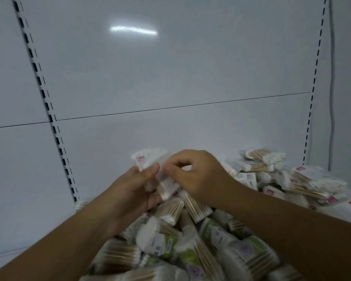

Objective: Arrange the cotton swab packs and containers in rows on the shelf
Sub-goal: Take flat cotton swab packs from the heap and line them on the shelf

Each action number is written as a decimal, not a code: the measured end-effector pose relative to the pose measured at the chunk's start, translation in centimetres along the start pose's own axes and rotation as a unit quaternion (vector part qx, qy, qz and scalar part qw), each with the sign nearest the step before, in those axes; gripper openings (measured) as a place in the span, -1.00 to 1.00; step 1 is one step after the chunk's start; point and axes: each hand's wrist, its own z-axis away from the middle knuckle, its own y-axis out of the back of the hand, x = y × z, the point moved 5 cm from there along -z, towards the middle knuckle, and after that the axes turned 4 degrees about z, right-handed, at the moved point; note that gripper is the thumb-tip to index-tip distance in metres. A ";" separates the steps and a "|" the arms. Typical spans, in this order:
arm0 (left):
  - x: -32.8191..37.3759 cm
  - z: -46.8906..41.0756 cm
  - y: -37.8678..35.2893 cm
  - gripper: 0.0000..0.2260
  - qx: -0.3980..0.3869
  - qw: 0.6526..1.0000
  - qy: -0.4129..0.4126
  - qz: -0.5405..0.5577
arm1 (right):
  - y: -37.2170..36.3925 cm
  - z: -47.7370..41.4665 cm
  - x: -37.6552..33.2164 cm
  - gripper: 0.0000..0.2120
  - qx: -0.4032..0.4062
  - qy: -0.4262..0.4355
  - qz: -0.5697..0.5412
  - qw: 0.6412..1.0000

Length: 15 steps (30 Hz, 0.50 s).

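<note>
head view: two bare hands meet above a heap of cotton swab packs on a white shelf. the left hand grips a small stack of white swab packs, thumb pressed on the front, and holds it up clear of the heap. the right hand, fingers curled, pinches the edge of a lower pack in the same bundle; motion blur hides exactly how many packs are held. below the wrists, wooden-stick packs and green-labelled packs lie jumbled and overlapping, tilted every way, crowding the front of the shelf. both forearms cross over this heap and cover part of it. a second loose pile, with pink tags, lies to the right against the back panel. slotted uprights stand at the left and right of the panel. a streak of glare shows high on the panel.
</note>
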 end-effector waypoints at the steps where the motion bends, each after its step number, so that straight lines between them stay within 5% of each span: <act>1: 0.3 0.1 0.7 -0.43 0.048 0.998 -0.018 -0.022 | -0.9 -0.4 -0.2 -0.85 -0.032 0.005 -0.026 0.999; 4: 1.0 1.3 4.4 -0.56 0.181 0.982 -0.044 0.011 | -1.8 -2.4 1.5 -0.88 -0.069 -0.038 -0.058 0.995; 8: 2.6 4.4 7.0 -0.61 0.235 0.966 -0.058 0.092 | -3.8 -4.7 5.7 -0.60 -0.172 -0.040 0.253 0.951; 11: 3.3 7.4 7.8 -0.60 0.259 0.961 -0.055 0.076 | -6.7 -5.1 7.1 -0.60 -0.236 -0.007 0.328 0.915; 13: 3.9 9.7 8.7 -0.56 0.278 0.957 -0.060 0.056 | -7.2 -5.8 6.4 -0.76 -0.223 0.029 0.358 0.906; 15: 4.6 12.4 10.0 -0.57 0.299 0.950 -0.076 0.045 | -5.8 -6.7 4.5 -0.89 -0.136 0.031 0.294 0.946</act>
